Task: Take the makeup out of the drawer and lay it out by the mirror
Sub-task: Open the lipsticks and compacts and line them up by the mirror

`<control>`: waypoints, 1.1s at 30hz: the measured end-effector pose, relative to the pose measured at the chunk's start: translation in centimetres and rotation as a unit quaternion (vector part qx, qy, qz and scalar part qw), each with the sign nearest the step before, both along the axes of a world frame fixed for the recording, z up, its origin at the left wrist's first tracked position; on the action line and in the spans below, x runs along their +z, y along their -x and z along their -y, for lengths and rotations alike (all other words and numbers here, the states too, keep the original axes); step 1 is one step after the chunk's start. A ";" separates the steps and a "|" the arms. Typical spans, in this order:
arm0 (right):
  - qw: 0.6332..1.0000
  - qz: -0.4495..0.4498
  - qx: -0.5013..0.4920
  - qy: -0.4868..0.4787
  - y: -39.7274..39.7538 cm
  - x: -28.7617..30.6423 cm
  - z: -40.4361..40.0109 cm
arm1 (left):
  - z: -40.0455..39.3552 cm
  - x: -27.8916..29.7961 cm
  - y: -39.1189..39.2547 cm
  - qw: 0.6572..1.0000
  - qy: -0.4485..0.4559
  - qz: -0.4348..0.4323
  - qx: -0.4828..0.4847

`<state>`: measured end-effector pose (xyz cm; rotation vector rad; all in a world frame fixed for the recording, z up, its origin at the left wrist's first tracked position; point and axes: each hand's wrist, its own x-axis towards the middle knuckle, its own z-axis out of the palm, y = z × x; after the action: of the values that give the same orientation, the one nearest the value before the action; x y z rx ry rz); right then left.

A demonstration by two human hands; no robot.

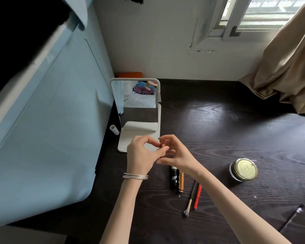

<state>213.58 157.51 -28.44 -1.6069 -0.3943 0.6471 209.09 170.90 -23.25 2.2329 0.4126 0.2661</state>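
Both hands meet in front of the white folding mirror on the dark wooden table. My left hand and my right hand both pinch a small rose-gold makeup tube between their fingertips, just above the mirror's base. Below the hands lie a black tube and a gold tube side by side. To their right rest a small brush and a red pencil. A round jar with a gold lid stands further right.
A pale blue cabinet borders the table on the left, with a small white tube at its foot. A dark wand lies at the lower right. A beige curtain drapes onto the table's far right corner below the window.
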 end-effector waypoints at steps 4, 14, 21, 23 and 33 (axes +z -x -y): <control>0.999 -0.044 -0.007 -0.026 0.0 0.1 0.3 | -0.1 0.1 0.0 0.999 0.038 -0.021 0.021; 0.998 -0.069 0.013 -0.009 -0.2 0.7 -0.2 | -0.2 -0.5 -0.1 0.995 0.078 -0.055 0.038; 0.998 -0.047 0.037 0.014 -0.4 1.0 0.0 | -0.8 -1.3 0.0 0.988 0.120 -0.063 0.071; 0.999 -0.031 0.030 0.032 -0.4 1.0 -0.3 | -0.7 -1.3 0.0 0.987 0.123 -0.067 0.078; 0.998 -0.033 0.044 0.025 -0.4 1.2 -0.5 | -0.7 -0.9 0.1 0.983 0.142 -0.067 0.091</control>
<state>213.94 158.00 -27.28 -1.6187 -0.4051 0.7801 209.00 171.62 -24.16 1.9402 0.6866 0.1412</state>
